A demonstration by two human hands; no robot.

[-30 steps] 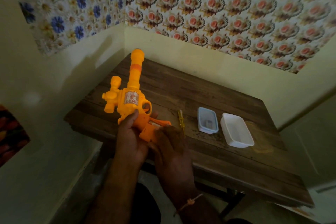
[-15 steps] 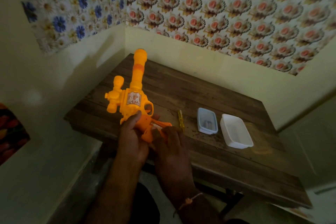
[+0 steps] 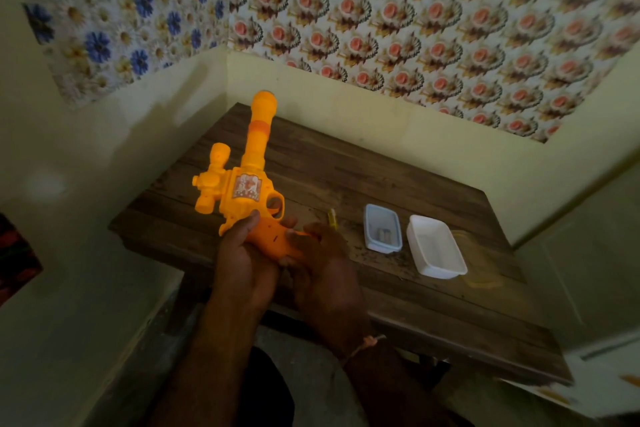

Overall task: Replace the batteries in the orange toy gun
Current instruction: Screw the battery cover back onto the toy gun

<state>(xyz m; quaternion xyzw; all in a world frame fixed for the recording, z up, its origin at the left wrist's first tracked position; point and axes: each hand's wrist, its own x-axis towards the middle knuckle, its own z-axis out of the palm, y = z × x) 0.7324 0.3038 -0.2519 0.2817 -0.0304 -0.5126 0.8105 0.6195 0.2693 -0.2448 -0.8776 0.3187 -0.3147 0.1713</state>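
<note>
Orange toy gun [image 3: 242,191]; dark brown wooden table [image 3: 363,180]; white tub [image 3: 437,250]; blue and pink floral wallpaper [image 3: 381,10].

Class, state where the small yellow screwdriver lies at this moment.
In the head view, the yellow screwdriver lies on the wooden table, between the right hand and the small clear container.

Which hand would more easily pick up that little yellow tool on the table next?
Probably the right hand: it lies just beside the yellow tool, while the left hand grips the toy gun farther away.
</note>
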